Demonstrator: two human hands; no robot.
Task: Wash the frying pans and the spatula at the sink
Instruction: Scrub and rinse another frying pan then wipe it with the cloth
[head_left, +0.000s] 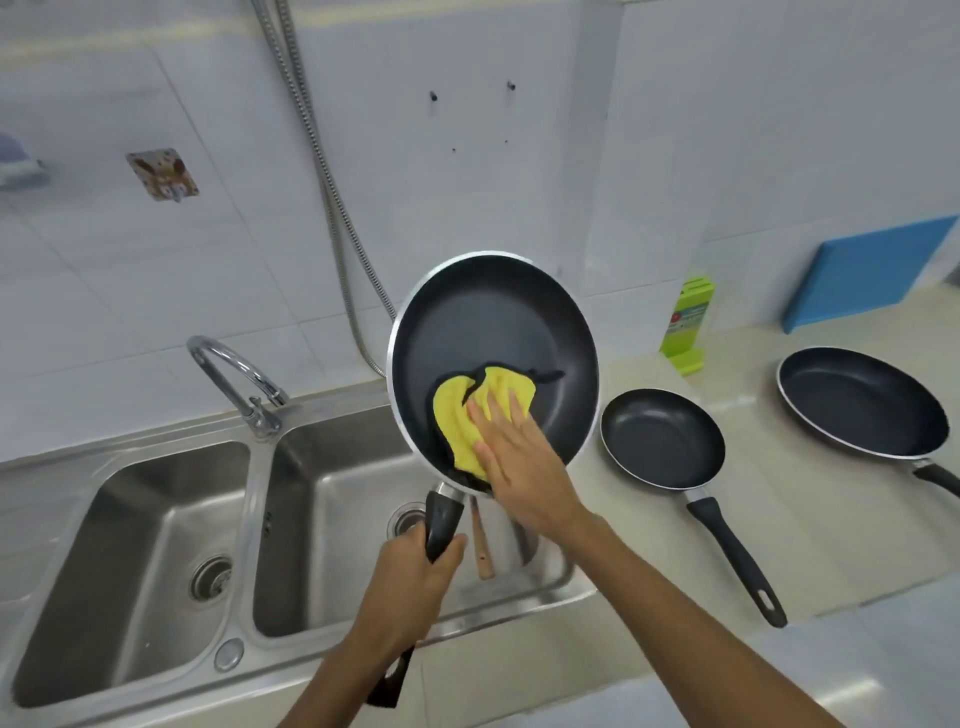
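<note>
Gripping round black pan (493, 322) handle, left hand (415, 577), right hand (519, 467) pressing fuzzy yellow cloth (462, 415)

A kitchen: a stainless-steel double-basin sink (254, 499) with a curved chrome tap (228, 371) is set against a white tiled wall (467, 182), beside a pale beige counter (857, 545) bearing a small black non-stick frying pan (662, 439).

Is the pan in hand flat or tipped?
Tipped: left hand holds the pan by its handle, rim raised above the sink; right hand presses a cloth inside.
</note>
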